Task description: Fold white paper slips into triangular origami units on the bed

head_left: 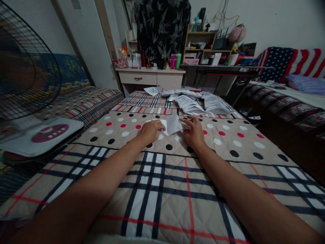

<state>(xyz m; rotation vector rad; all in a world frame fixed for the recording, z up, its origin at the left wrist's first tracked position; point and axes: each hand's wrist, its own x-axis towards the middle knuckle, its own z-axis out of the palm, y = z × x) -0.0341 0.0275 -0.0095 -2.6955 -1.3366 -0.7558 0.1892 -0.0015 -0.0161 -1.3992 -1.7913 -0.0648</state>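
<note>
A white sheet of paper (174, 124), folded along a crease with one flap raised, is held over the dotted band of the bedspread (167, 176). My left hand (151, 131) pinches its left edge between thumb and fingers. Just to the right of the paper, my right hand (194, 132) has its fingers apart, the index fingertip close to the raised flap; whether it touches cannot be told. Beyond both hands lie fanned stacks of folded white papers (190, 104), and a separate white sheet (153, 90) rests at the far left of them.
At left stands a fan (27, 64) on a white base (63, 130). A white dresser (149, 77) with bottles and boxes is behind the bed. Right of it is a desk (223, 66) with a wooden shelf (200, 39). A sofa (291, 98) lines the right side.
</note>
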